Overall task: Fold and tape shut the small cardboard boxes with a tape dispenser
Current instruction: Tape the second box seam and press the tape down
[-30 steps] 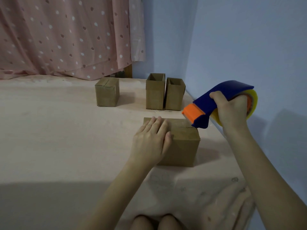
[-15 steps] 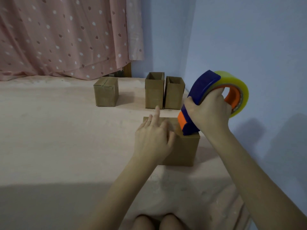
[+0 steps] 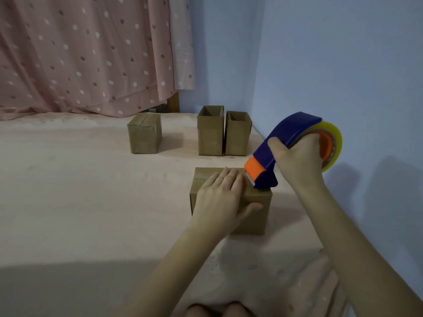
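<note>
A small closed cardboard box [image 3: 256, 209] sits on the pink sheet in front of me. My left hand [image 3: 220, 200] lies flat on its top with straight fingers, the thumb down the front face. My right hand [image 3: 297, 160] grips a blue and orange tape dispenser [image 3: 270, 163] with a yellowish tape roll. Its orange nose touches the box top at the right end, just beside my left fingertips. Farther back stand a closed taped box [image 3: 144, 137] and two open upright boxes [image 3: 210, 133] [image 3: 237, 133].
The surface is a pink bedsheet [image 3: 80, 191]. A blue wall [image 3: 343, 65] runs close along the right side, just behind the dispenser. A pink dotted curtain [image 3: 80, 53] hangs at the back left. My knees [image 3: 217, 310] show at the bottom edge.
The dispenser swung down onto the box top, then tilted back so its orange nose rests at the right end. My left hand flattened again, its raised finger lowered.
</note>
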Motion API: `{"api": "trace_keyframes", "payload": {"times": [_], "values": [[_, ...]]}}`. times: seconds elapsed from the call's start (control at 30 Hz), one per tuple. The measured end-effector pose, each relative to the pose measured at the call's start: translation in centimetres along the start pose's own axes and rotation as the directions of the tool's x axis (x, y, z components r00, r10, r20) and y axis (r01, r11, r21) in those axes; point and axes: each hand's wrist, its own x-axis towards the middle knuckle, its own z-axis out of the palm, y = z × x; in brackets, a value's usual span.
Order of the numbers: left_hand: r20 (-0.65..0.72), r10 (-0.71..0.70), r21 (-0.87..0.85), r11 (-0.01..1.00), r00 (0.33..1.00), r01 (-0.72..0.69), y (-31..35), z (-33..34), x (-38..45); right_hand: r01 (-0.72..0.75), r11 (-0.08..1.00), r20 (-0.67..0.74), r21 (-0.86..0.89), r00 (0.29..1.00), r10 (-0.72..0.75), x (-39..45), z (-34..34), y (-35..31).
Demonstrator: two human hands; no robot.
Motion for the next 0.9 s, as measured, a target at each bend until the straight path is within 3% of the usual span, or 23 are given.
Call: {"api": "trace_keyframes", "payload": {"times": [0.2,0.47,0.57,0.7,0.9], "values": [[-0.040,-0.031,-0.005,1.000,0.999,0.031,0.4,-0.3,-0.5,-0.170,0.929,-0.043,0.329,0.980,0.194,1.2,-1.1,-0.3],[0.002,-0.062,-0.001,0.998,0.998,0.062,0.4,-0.6,-0.5,-0.259,0.797,-0.149,0.545,0.906,0.395,1.1,-4.2,1.0],[-0.019,-0.045,0.009,0.999,0.999,0.045,0.3,-0.2,-0.3,-0.211,0.857,-0.228,0.470,0.909,0.349,1.1,-6.6,2.2],[-0.063,-0.035,-0.003,0.999,0.997,0.035,-0.1,-0.1,-0.3,-0.137,0.933,-0.232,0.333,0.947,0.222,0.1,-6.4,3.4],[-0.074,-0.062,0.009,0.998,0.995,0.063,-2.3,-1.6,-0.8,-0.049,0.933,-0.191,0.357,0.974,0.124,-0.6,-3.7,4.1]]}}
